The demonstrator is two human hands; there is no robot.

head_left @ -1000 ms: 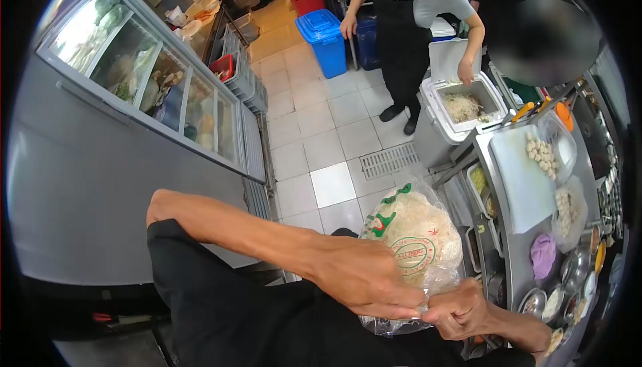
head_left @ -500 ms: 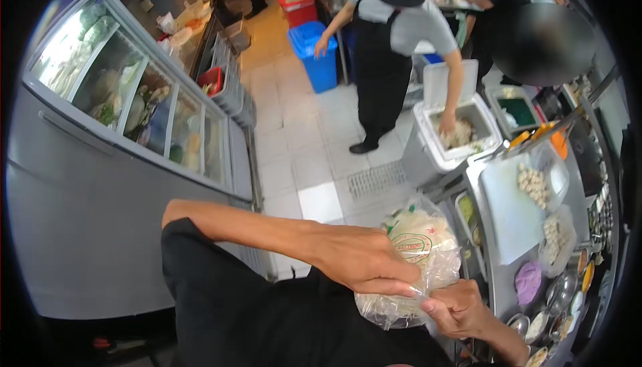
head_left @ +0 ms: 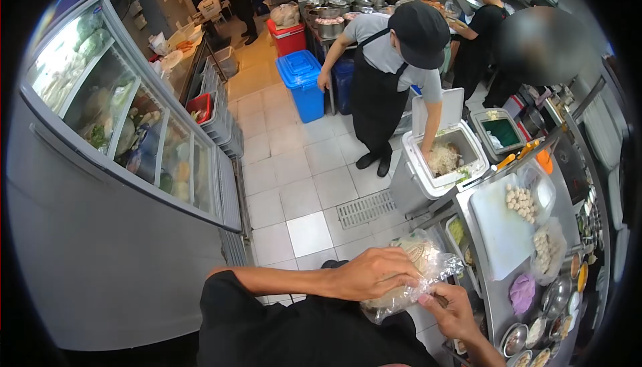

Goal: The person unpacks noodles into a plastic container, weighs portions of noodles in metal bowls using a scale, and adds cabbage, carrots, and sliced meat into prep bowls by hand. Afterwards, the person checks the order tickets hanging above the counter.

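A clear plastic bag [head_left: 420, 252] with pale contents and faint printing hangs in front of my body. My left hand [head_left: 378, 273] lies across the bag, its fingers closed on the plastic. On the right, my right hand [head_left: 451, 308] pinches the bag's crumpled plastic between thumb and fingers. The two hands are close together, a small gap apart. My left forearm and hand hide part of the bag.
A steel counter [head_left: 491, 300] at the right carries a white cutting board [head_left: 498, 226], a purple cloth [head_left: 522, 293] and several bowls. A co-worker [head_left: 384, 93] reaches into a white cooler [head_left: 409, 183]. A glass-doored fridge [head_left: 127, 233] stands left; a blue bin [head_left: 304, 93] is farther back.
The view has tilted up, showing more of the room's back. Both hands and the bag sit lower, with a wider gap between the hands. The co-worker now bends toward the cooler.
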